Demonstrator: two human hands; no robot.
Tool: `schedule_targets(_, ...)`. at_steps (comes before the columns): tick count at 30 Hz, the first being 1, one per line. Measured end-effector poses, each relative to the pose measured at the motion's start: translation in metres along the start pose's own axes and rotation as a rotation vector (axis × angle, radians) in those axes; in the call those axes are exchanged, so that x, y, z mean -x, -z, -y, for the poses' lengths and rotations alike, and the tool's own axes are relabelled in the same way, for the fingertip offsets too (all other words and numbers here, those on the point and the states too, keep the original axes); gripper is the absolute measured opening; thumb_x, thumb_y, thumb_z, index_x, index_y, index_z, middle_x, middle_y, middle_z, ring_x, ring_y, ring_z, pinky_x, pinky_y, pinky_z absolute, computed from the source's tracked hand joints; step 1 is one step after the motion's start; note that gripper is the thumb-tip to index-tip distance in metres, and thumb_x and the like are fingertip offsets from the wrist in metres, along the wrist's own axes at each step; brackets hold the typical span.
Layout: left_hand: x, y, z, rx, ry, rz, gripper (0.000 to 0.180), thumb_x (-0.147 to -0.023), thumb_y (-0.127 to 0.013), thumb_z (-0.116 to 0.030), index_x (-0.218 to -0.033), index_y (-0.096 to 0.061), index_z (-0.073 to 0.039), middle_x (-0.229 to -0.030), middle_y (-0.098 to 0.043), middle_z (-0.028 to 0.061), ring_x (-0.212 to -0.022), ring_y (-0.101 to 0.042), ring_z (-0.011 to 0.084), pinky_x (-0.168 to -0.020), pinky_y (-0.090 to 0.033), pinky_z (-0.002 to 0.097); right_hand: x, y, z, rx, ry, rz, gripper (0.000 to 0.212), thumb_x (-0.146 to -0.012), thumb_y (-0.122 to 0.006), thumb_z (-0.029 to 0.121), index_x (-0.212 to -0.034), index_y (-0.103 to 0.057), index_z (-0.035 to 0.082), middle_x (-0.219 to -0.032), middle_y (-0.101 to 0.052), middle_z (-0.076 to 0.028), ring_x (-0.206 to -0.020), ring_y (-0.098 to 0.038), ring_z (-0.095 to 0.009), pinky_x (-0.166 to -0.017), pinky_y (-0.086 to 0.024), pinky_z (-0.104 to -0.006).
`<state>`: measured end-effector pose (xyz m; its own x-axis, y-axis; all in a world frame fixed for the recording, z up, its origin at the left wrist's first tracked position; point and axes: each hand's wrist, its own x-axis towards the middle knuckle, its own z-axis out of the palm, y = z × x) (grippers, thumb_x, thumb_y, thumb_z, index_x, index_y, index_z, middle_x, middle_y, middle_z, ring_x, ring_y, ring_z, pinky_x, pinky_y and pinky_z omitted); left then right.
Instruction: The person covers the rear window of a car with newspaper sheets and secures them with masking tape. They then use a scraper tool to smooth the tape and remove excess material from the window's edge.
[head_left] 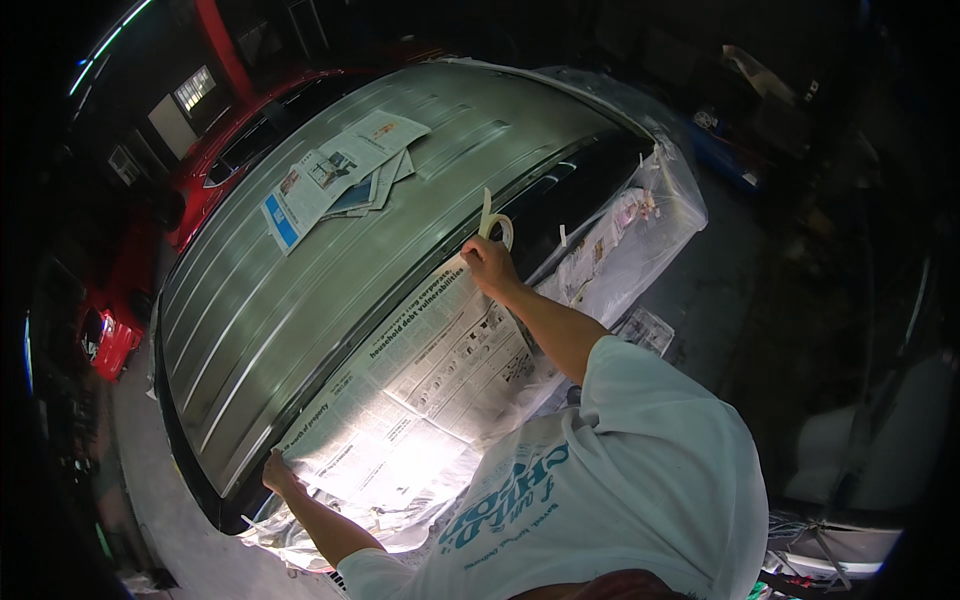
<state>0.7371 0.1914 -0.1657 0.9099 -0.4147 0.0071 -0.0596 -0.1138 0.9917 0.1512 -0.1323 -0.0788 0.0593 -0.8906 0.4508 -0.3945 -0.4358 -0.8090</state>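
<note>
A spread newspaper sheet point(420, 375) stretches along the near side of a silver ribbed vehicle roof point(330, 255), its upper edge against the dark roof edge. My left hand point(278, 470) is closed on its lower left corner. At the upper right corner my right hand point(490, 265) is closed, gripping the sheet's edge together with a roll of masking tape point(505, 232). A loose strip of the tape sticks up beyond my knuckles. How my right fingers divide between paper and roll is hidden.
More folded newspapers point(345, 175) lie on the roof. Clear plastic sheeting point(670, 210) and taped paper cover the vehicle's right end. A red car point(215, 165) stands beyond the roof, and a red post point(225, 45) rises behind it. Grey floor point(150, 460) shows at left.
</note>
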Motion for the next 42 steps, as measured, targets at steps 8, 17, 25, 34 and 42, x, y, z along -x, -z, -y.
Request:
schedule_targets(8,0.045,0.013,-0.032,0.215,-0.158,0.059,0.016,-0.098,-0.074,-0.019,-0.094,-0.071,-0.004,-0.081,-0.068,0.0003,-0.071,-0.057,0.0092,-0.065,-0.045,0.0274,0.040,0.015,0.022,0.086,0.227,-0.141,0.005,-0.094,-0.069,0.004,-0.095,-0.065,0.006,-0.076,-0.068,-0.010,-0.070,-0.065,-0.024,-0.066,-0.049,-0.0369)
schedule_targets(17,0.065,0.016,-0.039,0.314,-0.259,0.057,0.014,-0.098,-0.075,-0.018,-0.092,-0.070,-0.007,-0.085,-0.069,-0.0002,-0.077,-0.057,0.0077,-0.073,-0.044,0.0254,0.047,0.045,0.051,-0.058,0.209,-0.164,0.011,-0.091,-0.072,-0.001,-0.097,-0.066,0.007,-0.089,-0.071,-0.008,-0.083,-0.067,-0.022,-0.075,-0.052,-0.0336)
schedule_targets(25,0.058,0.069,-0.048,0.495,-0.271,0.036,0.006,-0.100,-0.070,-0.011,-0.094,-0.071,-0.009,-0.098,-0.070,0.0009,-0.092,-0.059,0.0105,-0.091,-0.045,0.0273,0.055,0.073,0.060,-0.307,0.006,-0.269,0.007,-0.095,-0.071,0.003,-0.100,-0.066,0.004,-0.095,-0.068,-0.003,-0.086,-0.063,-0.013,-0.080,-0.052,-0.0279)
schedule_targets(34,0.153,0.023,-0.115,0.721,-0.290,0.331,0.017,-0.089,-0.078,0.000,-0.100,-0.075,-0.012,-0.097,-0.076,0.0049,-0.095,-0.070,0.0174,-0.094,-0.054,0.0339,0.101,0.194,-0.009,-0.131,-0.148,-0.542,0.012,-0.096,-0.075,0.005,-0.100,-0.064,0.002,-0.089,-0.064,0.000,-0.082,-0.057,-0.009,-0.078,-0.049,-0.0240)
schedule_targets(42,0.199,-0.092,-0.168,0.546,-0.155,0.780,0.039,-0.078,-0.088,-0.003,-0.113,-0.071,-0.003,-0.095,-0.076,0.0075,-0.086,-0.071,0.0169,-0.084,-0.055,0.0282,0.164,0.306,-0.017,0.052,-0.243,-0.824,0.013,-0.097,-0.074,0.011,-0.098,-0.063,0.004,-0.083,-0.060,0.002,-0.073,-0.051,-0.006,-0.065,-0.043,-0.0230)
